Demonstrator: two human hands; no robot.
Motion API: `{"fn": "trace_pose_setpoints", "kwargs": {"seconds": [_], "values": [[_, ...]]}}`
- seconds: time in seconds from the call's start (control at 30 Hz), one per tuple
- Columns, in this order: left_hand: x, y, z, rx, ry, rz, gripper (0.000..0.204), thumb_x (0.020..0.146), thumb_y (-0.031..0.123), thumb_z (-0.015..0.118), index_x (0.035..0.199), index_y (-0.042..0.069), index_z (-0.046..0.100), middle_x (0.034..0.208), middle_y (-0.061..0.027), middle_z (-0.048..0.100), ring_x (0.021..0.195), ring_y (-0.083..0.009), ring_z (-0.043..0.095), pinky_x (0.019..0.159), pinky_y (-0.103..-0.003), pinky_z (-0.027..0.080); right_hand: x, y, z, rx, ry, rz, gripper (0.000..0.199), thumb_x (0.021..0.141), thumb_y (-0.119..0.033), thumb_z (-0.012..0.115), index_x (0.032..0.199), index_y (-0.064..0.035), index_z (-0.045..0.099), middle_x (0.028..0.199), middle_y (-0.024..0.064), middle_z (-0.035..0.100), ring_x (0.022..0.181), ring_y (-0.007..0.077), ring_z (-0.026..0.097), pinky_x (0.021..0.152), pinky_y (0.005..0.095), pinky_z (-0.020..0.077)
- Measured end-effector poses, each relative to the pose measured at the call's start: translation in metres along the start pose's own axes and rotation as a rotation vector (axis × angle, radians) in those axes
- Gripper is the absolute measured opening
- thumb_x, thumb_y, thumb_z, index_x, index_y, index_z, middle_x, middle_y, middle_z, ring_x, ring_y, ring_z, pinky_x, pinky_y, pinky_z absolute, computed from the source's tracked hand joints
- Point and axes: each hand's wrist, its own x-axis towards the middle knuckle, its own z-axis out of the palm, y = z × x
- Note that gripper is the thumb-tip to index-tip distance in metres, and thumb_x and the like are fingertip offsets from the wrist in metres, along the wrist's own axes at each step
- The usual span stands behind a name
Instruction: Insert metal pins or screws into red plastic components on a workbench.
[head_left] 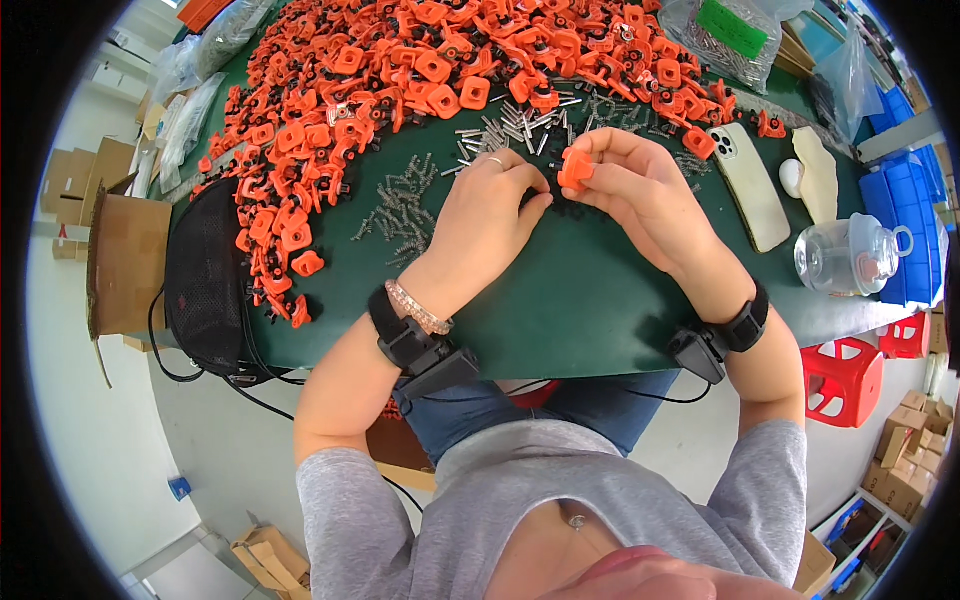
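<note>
My right hand (pixel 640 195) pinches a small orange plastic part (pixel 575 170) between thumb and fingers, above the green table. Just left of it is my left hand (pixel 490 210), its thumb and fingertips drawn together; whatever they hold, if anything, is too small to make out. Beyond both hands lie loose silver metal pins (pixel 520 122). Small springs (pixel 402 205) are scattered to the left of my left hand. A large heap of orange plastic parts with black fittings (pixel 420 70) covers the far side of the table and curves down its left side.
A phone (pixel 750 185) and a clear lidded jar (pixel 845 258) stand at the right, near blue bins (pixel 905 225). On the left edge sits a black mesh bag (pixel 205 280). Plastic bags (pixel 725 40) of metal pieces lie at the far right. A red stool (pixel 843 382) is below.
</note>
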Motion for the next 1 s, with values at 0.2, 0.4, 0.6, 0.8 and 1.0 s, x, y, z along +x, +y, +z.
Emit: {"fn": "trace_pose_setpoints", "kwargs": {"seconds": [0.2,0.4,0.6,0.8,1.0], "values": [[0.007,0.002,-0.001,-0.065,-0.086,-0.107,0.010,0.075,0.008,0.062,0.080,0.000,0.061,0.081,-0.0131,0.056,0.084,-0.0299,0.055,0.075,-0.039,0.044,0.002,-0.001,-0.001,0.019,-0.020,0.007,0.017,0.084,-0.009,0.058,0.096,0.0009,0.055,0.094,0.0078,0.060,0.087,0.0131,0.059,0.081,0.0266,0.0473],[0.009,0.004,-0.013,-0.261,0.007,-0.174,0.011,0.078,0.008,0.063,0.084,-0.001,0.060,0.075,-0.0077,0.058,0.067,-0.0186,0.056,0.064,-0.029,0.045,0.001,-0.002,-0.005,0.067,-0.056,0.024,0.015,0.083,-0.005,0.056,0.098,0.0002,0.053,0.095,0.0062,0.058,0.088,0.0138,0.057,0.084,0.0286,0.0458],[0.001,-0.006,-0.022,-1.079,-0.059,-0.383,0.015,0.086,0.015,0.060,0.092,0.001,0.060,0.081,0.0001,0.057,0.072,-0.0098,0.051,0.069,-0.023,0.041,0.002,0.000,-0.005,0.198,-0.177,0.039,0.015,0.084,-0.004,0.055,0.097,0.0006,0.053,0.092,0.0061,0.058,0.087,0.0151,0.058,0.084,0.0278,0.0461],[-0.004,0.000,-0.021,-1.449,-0.115,-0.495,0.018,0.085,0.015,0.062,0.094,0.000,0.060,0.079,0.0012,0.057,0.070,-0.0055,0.049,0.064,-0.017,0.039,-0.001,-0.002,0.002,0.204,-0.230,0.046,0.015,0.084,-0.004,0.055,0.098,0.0003,0.052,0.092,0.0058,0.058,0.087,0.0147,0.058,0.084,0.0280,0.0462],[-0.005,-0.003,-0.017,-1.553,-0.151,-0.504,0.018,0.085,0.015,0.062,0.095,0.001,0.061,0.082,0.0003,0.059,0.070,-0.0062,0.050,0.065,-0.018,0.040,-0.001,-0.001,0.003,0.227,-0.233,0.035,0.015,0.085,-0.005,0.054,0.099,0.0006,0.052,0.093,0.0061,0.058,0.088,0.0151,0.058,0.084,0.0280,0.0462]]}}
